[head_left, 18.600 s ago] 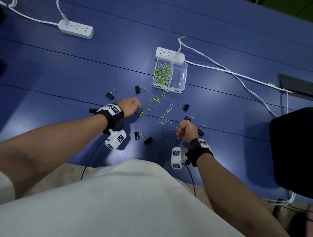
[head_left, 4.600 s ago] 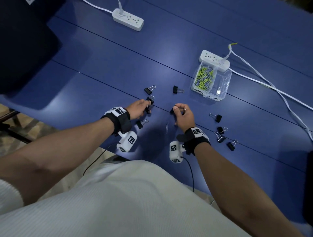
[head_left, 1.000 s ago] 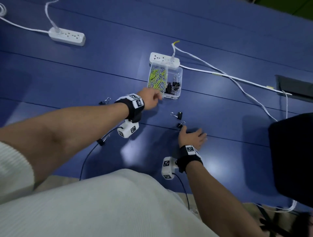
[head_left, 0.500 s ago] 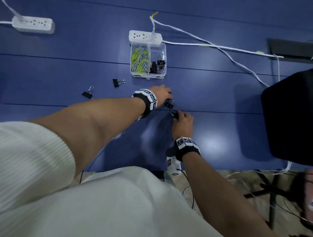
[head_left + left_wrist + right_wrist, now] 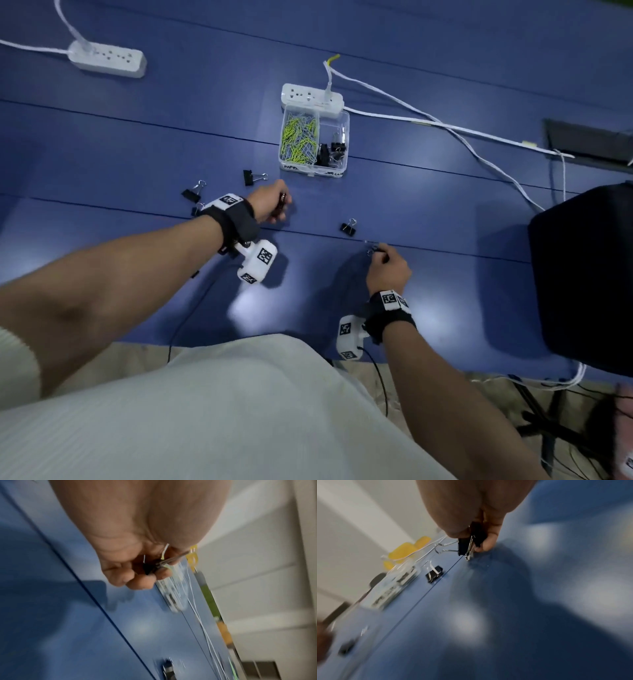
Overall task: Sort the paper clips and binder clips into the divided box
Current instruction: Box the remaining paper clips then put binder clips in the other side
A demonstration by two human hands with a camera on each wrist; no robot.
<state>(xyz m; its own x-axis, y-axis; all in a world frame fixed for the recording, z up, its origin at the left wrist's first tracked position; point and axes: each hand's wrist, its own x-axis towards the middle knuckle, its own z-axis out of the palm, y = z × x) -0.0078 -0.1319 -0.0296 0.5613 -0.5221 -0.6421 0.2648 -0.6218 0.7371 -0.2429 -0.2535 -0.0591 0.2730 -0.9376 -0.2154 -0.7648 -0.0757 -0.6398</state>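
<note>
The clear divided box (image 5: 313, 168) stands mid-table, with green and silver paper clips (image 5: 298, 138) in its left half and black binder clips (image 5: 330, 150) in its right half. My left hand (image 5: 274, 205) hovers below-left of the box, fingers curled round a black binder clip (image 5: 150, 568). My right hand (image 5: 385, 263) is lower right and pinches black binder clips (image 5: 467, 545) just above the table. One loose binder clip (image 5: 348, 228) lies between the hands; others (image 5: 253, 177) (image 5: 192, 193) lie left of the box.
A white power strip (image 5: 311, 99) touches the box's far side, its white cords (image 5: 445, 126) running right. A second power strip (image 5: 108, 61) lies far left. A black object (image 5: 582, 274) stands at the right table edge. A dark recessed panel (image 5: 589, 140) is far right.
My left hand has drawn back to the left with a binder clip in it. My right hand has lifted binder clips. One clip stays on the table between the hands.
</note>
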